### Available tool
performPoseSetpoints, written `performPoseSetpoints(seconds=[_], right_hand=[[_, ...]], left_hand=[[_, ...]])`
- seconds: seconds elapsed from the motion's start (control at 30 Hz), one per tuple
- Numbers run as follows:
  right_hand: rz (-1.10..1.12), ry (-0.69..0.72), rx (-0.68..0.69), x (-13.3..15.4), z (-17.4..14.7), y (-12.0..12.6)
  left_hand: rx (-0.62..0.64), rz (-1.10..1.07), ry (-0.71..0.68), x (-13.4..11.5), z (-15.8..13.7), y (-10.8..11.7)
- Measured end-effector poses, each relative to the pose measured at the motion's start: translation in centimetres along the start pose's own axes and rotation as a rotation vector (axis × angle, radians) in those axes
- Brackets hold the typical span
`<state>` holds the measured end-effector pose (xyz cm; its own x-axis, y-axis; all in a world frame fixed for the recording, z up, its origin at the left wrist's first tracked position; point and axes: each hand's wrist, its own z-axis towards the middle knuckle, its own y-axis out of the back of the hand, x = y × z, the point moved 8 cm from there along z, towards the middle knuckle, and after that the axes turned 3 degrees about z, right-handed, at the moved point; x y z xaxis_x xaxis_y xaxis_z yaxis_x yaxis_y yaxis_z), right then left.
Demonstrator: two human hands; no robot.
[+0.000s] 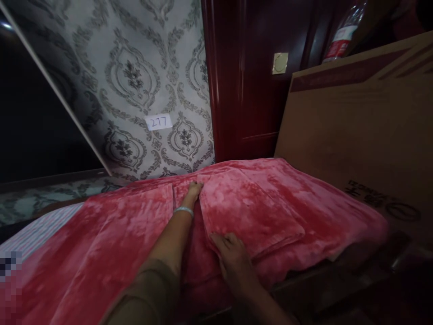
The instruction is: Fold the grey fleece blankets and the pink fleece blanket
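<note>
A pink-red plush blanket [250, 203] lies spread out in front of me, with a section on the right folded over into a layered rectangle. At the far end of that section's left edge, my left hand [195, 189] is closed on the fabric, a pale bangle on its wrist. Closer to me, the near left corner of the same fold is pinched between the fingers of my right hand [234, 255]. The left part of the blanket lies mostly flat, with a few crease lines.
A large cardboard box [348, 122] stands on the right, with a red-labelled plastic bottle [341, 38] behind its top edge. Patterned wallpaper bearing a "277" paper label [158, 122] and a dark red door [257, 99] rise behind. A dark screen [40, 108] is at left, above striped cloth [43, 225].
</note>
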<state>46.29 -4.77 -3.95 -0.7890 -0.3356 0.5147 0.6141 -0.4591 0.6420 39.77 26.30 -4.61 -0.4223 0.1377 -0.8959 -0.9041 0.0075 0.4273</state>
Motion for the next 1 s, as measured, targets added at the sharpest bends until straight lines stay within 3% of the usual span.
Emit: performPoseSetpoints(seconds=[0.13, 0.27, 0.33, 0.43, 0.53, 0.6, 0.73, 0.87, 1.0], right_hand=[[0.026, 0.06, -0.005, 0.7, 0.3, -0.1], [0.038, 0.013, 0.156, 0.7, -0.2, -1.0], [0.061, 0.0, 0.181, 0.6, 0.0, -0.3], [-0.013, -0.023, 0.095, -0.9, 2.3, 2.7], [-0.261, -0.081, 0.0, -4.7, 5.1, 5.8], [-0.424, -0.182, 0.021, -8.3, 6.0, 6.4], [-0.57, -0.338, 0.208, -13.8, 4.2, 4.1], [-0.574, -0.358, 0.224, -14.2, 2.8, 2.8], [-0.451, -0.399, 0.278, -14.3, 3.4, 3.8]], left_hand=[[-0.083, 0.18, 0.088, -0.2, 0.0, 1.0], [-0.126, 0.322, 0.121, -1.2, -0.8, 1.7], [-0.145, 0.375, 0.101, -2.3, -1.4, 1.9], [-0.112, 0.527, -0.124, -5.7, -2.5, 0.7], [0.02, 0.817, -0.437, -8.2, -4.0, -2.5], [0.131, 0.961, -0.461, -7.3, -4.5, -4.3], [0.246, 1.081, -0.301, -3.3, -4.2, -5.2], [0.238, 1.097, -0.302, -2.5, -4.1, -5.1], [0.241, 1.107, -0.299, -2.9, -4.4, -4.9]])
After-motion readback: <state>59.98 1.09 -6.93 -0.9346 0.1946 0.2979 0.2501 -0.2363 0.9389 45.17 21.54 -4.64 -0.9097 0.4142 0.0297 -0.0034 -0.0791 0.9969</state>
